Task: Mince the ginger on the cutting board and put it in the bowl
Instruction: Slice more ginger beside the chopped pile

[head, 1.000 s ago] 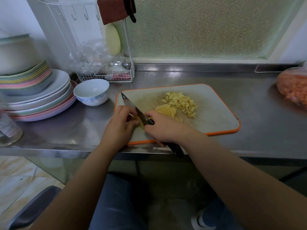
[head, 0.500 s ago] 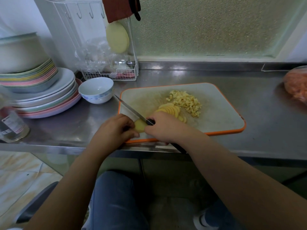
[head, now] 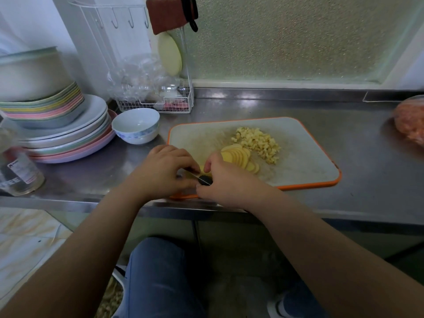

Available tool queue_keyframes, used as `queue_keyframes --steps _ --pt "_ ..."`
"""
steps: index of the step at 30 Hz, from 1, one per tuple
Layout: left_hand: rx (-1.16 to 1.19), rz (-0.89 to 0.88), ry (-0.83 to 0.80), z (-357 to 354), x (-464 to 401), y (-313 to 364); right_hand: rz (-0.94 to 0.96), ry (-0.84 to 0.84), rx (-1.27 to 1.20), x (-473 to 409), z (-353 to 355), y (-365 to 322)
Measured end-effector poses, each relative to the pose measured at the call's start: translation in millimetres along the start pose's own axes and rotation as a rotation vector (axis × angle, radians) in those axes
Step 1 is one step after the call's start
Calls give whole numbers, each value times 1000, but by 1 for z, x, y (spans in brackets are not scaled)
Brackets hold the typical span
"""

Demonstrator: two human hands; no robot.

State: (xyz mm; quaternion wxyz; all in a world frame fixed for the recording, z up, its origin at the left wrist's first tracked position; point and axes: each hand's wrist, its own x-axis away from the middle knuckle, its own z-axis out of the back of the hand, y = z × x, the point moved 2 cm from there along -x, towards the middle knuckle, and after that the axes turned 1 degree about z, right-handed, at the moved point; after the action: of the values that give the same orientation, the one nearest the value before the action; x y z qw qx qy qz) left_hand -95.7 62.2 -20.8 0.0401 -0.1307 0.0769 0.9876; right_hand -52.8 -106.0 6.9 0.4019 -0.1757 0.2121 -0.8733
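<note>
Support surface: stainless steel counter [head: 263,106], running along a frosted window. Landmark: orange-rimmed cutting board [head: 305,164], lying flat at the counter's front edge. Just left of the board: white bowl [head: 135,125], upright. Farther left of the board: stack of pastel plates [head: 68,138]; a clear jar [head: 18,173] at the front edge. Behind the board's left corner: white wire rack [head: 158,104]. Far right of the board: orange-filled bag [head: 410,120].

Home kitchen, by the look: stainless steel counter [head: 298,106] w/ stacked pastel plates [head: 68,136], white bowl [head: 135,125], wire rack [head: 158,104] w/ hooks, orange-edged cutting board [head: 305,164] & chopped ginger [head: 258,142] on it. Frosted window [head: 286,35] behind.
</note>
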Motion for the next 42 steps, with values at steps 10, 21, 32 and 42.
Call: queue_keyframes --steps 10,21,32,42 --pt "-264 25 -149 27 -4 2 -33 -65 -318 1 -1 5" --pt "294 209 621 8 5 5 -63 105 -1003 5 30 34" --pt "170 319 57 -32 -36 33 -144 263 -1078 8 34 76" --pt "153 335 80 -41 -27 16 -107 294 -975 12 38 84"
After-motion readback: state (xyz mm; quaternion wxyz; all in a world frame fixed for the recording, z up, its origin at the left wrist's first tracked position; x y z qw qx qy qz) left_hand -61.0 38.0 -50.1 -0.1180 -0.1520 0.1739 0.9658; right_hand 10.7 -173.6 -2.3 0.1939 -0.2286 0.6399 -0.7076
